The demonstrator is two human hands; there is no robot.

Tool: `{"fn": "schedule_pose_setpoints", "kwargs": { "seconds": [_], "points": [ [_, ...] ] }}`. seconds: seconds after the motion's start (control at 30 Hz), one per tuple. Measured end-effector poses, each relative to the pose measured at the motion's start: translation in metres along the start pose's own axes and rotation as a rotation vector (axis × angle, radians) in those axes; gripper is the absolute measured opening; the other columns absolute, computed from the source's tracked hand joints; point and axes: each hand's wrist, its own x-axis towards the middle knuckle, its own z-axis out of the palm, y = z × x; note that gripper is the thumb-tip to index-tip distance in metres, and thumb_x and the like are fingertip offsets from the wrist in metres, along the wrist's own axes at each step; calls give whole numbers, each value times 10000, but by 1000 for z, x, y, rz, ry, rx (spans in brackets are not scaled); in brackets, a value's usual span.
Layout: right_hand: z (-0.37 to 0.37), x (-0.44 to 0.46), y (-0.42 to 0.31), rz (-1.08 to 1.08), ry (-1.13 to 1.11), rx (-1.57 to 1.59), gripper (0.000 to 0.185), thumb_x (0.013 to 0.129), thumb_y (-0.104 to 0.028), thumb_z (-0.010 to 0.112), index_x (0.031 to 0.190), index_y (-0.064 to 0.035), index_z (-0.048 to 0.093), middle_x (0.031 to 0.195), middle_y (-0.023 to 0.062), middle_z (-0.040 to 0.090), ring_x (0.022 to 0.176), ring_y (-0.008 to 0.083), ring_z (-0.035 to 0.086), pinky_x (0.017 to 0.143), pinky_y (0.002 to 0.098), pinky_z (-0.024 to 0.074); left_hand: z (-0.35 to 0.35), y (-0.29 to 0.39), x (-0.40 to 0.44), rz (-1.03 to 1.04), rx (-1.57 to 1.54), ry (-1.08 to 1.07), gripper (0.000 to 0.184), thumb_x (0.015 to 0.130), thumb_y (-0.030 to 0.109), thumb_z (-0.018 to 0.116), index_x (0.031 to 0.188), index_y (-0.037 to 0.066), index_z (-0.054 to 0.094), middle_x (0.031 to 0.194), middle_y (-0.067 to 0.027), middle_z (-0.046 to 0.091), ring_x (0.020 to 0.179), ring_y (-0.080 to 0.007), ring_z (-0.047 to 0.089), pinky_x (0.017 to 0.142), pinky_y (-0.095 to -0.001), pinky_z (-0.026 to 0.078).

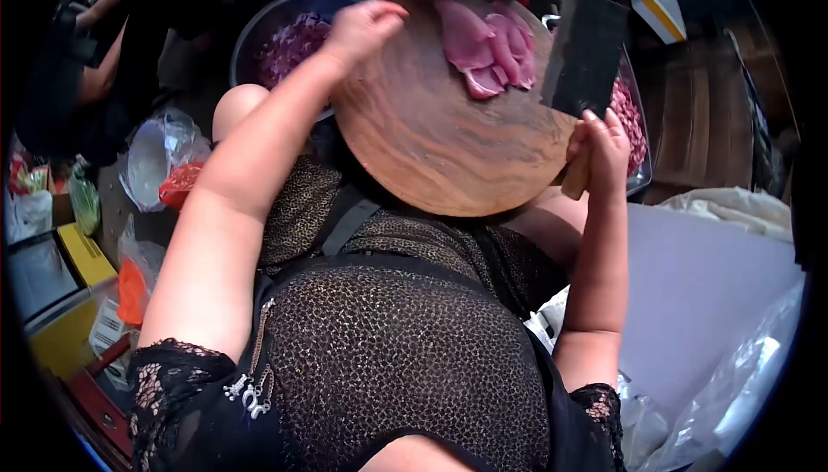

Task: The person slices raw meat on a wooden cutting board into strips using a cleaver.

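Far left: Another person's arm (102,71) is seen at the edge, well apart from the board.
Left side, lower: A green vegetable (84,196) lies in thin plastic, above a yellow box (84,255). To the right of these there are a clear bag (155,162) and a red bag (179,184).
Bowl: The metal bowl (247,31) stands just beside the board, on its left, and contains chopped meat (289,51). The forearm hides a part of it.
Left hand: The hand (364,31) is at the left rim of the board, near the bowl. Its fingers are bent inward; I cannot tell if they are fully closed or if they have something small.
Board: The round wooden board (448,149) is in front of the person's knees.
Meat: Several pink slices (487,45) lie on the upper right part of the board, between the two hands, touching each other.
Right hand: The hand (604,140) has its fingers wrapped around the wooden handle of the cleaver.
Cleaver: The dark blade of the cleaver (586,54) points upward, over the right rim of the board.
Tray: The metal tray (641,181) with minced meat (634,127) is behind the cleaver, partly hidden.
Far right: A pale panel (699,282) is beside the right arm, with clear plastic (733,399) on its lower part.
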Motion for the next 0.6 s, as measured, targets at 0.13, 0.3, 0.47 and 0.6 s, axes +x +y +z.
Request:
{"fn": "schedule_pose_setpoints", "kwargs": {
  "seconds": [0.13,0.3,0.47,0.6],
  "points": [
    [-50,9,20,184,84,162,131,926,-162,614,931,-70,521,706,29,549,524,132,544,459,296,478,93,57,-20,173,263,-389,223,872,187,696,1054,59,720,983,-134,707,944,-273,680,854,-345,534],
    [-47,11,21,281,69,199,104,900,-132,615,912,-50,552,716,28,564,526,129,563,460,298,496,158,97,-7,-112,587,-493,431,842,404,657,1081,46,688,1043,-182,677,996,-360,655,873,-446,524],
    [-42,17,17,237,32,194,97,893,-122,605,862,-47,552,687,31,565,508,126,565,462,295,500,168,89,-10,92,687,-597,227,826,266,626,923,74,695,938,-186,680,919,-348,667,825,-437,532],
    [-41,22,20,202,48,193,98,883,-124,600,855,-45,550,684,33,567,508,130,571,460,296,498,105,103,-10,26,500,-447,279,828,278,671,996,58,705,940,-180,701,886,-324,687,793,-385,544]
  ]
}}
